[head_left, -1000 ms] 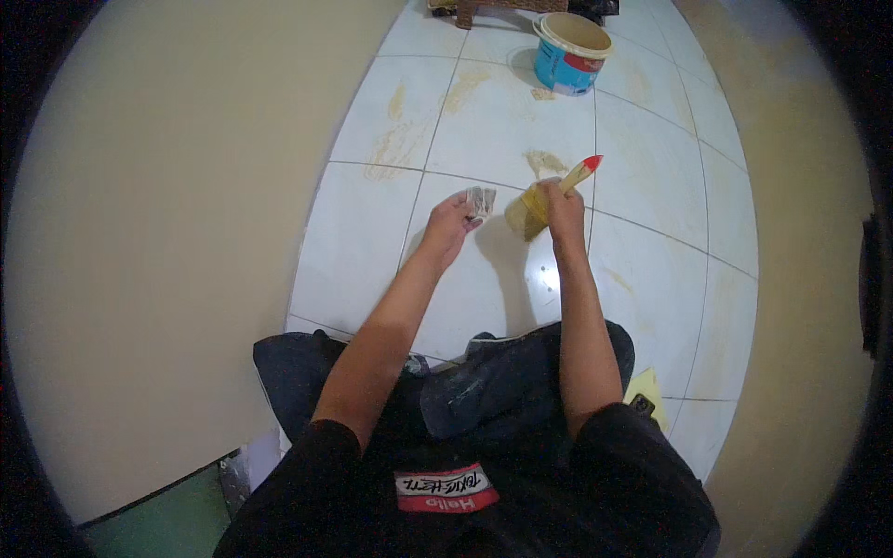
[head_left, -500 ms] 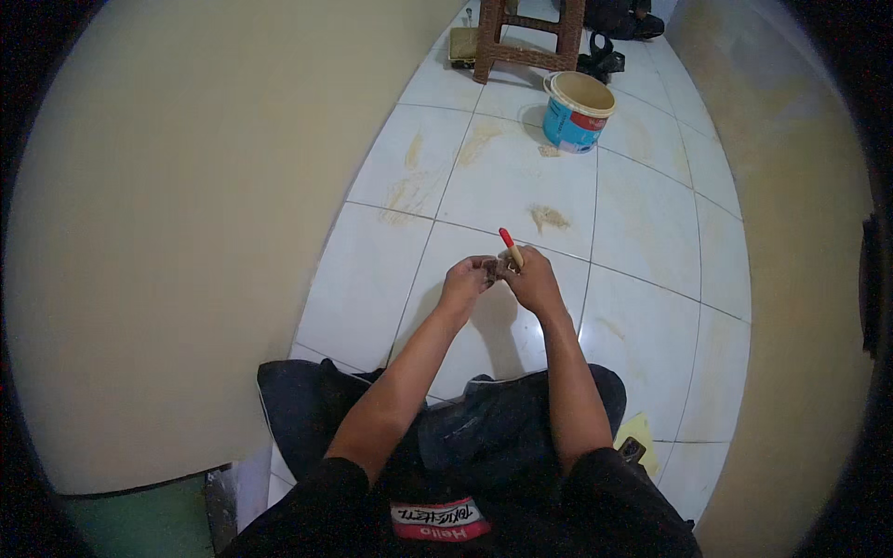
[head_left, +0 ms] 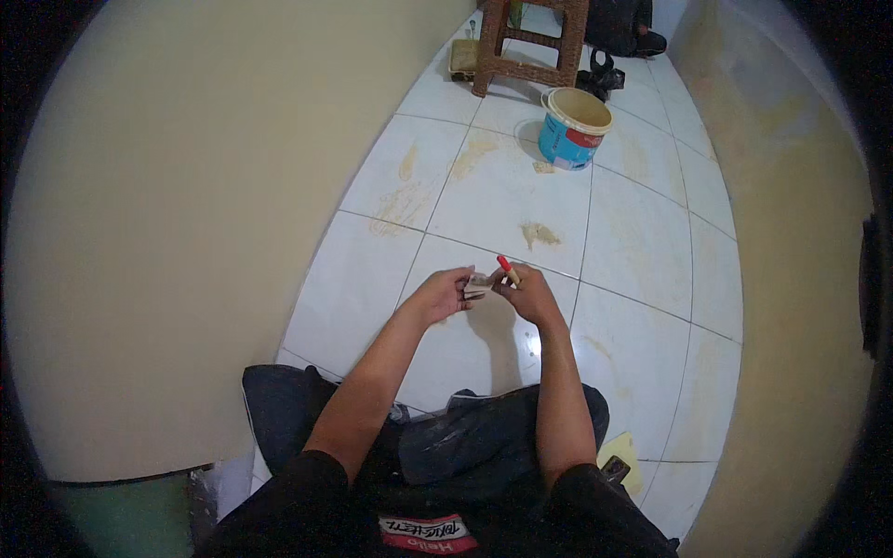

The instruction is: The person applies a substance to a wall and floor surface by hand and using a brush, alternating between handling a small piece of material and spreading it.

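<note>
My left hand (head_left: 441,296) pinches a small flat greyish piece (head_left: 479,281) that looks folded; its material is too small to make out. My right hand (head_left: 531,296) is closed around a wooden handle with a red tip (head_left: 507,267), like a paintbrush handle. Its tip points up and away from me, and its other end is hidden in the palm. The right fingertips meet the right edge of the greyish piece. Both hands are above the white tiled floor (head_left: 372,279), in front of my folded legs.
Ahead stands a blue bucket (head_left: 555,144) with a beige rim. Behind it are a brown woven-look stool (head_left: 526,72), a paint tray (head_left: 464,58) and a black bag (head_left: 601,76). Beige smears (head_left: 539,234) mark the tiles. Walls flank both sides. Another person (head_left: 619,33) sits far back.
My hands have drawn a little apart, and more of the greyish piece shows between them. The red-tipped handle stays in my right hand. The whole view has shifted slightly.
</note>
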A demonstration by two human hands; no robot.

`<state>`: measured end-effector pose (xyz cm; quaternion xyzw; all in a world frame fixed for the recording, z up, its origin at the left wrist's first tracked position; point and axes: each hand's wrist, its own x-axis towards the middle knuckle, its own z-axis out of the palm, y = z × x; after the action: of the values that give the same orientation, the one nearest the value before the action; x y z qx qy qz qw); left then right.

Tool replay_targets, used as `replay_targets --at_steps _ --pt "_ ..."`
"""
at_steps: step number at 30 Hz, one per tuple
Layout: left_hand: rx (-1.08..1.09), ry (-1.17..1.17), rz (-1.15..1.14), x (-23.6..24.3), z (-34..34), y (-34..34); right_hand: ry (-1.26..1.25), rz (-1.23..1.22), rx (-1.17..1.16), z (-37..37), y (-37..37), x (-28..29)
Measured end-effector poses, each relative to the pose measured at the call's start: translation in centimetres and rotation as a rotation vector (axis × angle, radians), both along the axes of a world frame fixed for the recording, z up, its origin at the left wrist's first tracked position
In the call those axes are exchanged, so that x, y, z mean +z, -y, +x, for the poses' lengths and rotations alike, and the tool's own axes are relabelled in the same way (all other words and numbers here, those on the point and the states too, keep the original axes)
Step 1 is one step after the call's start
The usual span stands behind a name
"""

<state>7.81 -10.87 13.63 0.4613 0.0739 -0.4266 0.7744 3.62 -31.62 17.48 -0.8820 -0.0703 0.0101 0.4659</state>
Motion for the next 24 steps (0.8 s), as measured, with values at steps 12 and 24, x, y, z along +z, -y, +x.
replay_targets --at_steps 12,24 --pt "0.28 0.199 0.199 1.8 1.1 -2.3 -0.2 -0.096 -0.429 0.2 0.8 1.5" --pt "0.198 0.279 0.112 2.6 1.5 -0.1 -0.093 1.145 -0.354 0.4 -2.2 2.6"
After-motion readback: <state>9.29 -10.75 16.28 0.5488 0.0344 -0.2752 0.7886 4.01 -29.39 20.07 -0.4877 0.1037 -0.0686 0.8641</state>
